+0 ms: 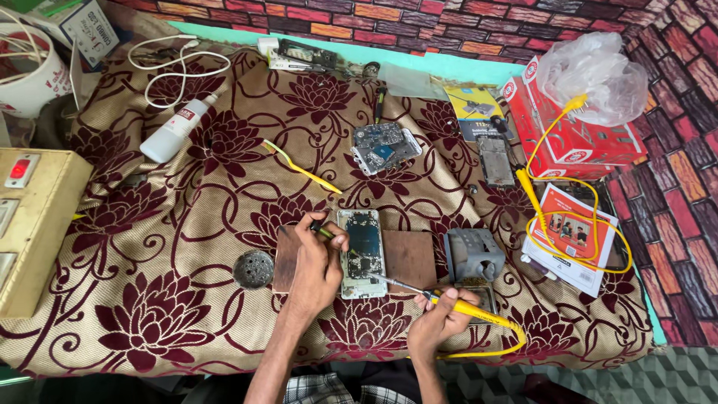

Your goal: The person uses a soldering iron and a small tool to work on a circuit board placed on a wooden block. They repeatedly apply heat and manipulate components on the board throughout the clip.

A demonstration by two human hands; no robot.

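Observation:
An opened phone (363, 253) lies face down on a brown wooden board (409, 258), its circuit board exposed. My left hand (317, 262) rests on the board's left part and pinches a thin dark tool (323, 232) against the phone's left edge. My right hand (441, 320) grips a yellow-handled soldering iron (456, 304). Its metal tip (378, 277) touches the phone's lower right area. The iron's yellow cord curls off to the right along the table's front.
A round metal dish (253, 268) sits left of the board, a grey iron stand (474, 254) to its right. Farther back lie a second opened phone (385, 147), a yellow toothbrush (301, 168), a white bottle (176, 128), red boxes (572, 138) and yellow probe leads (553, 202).

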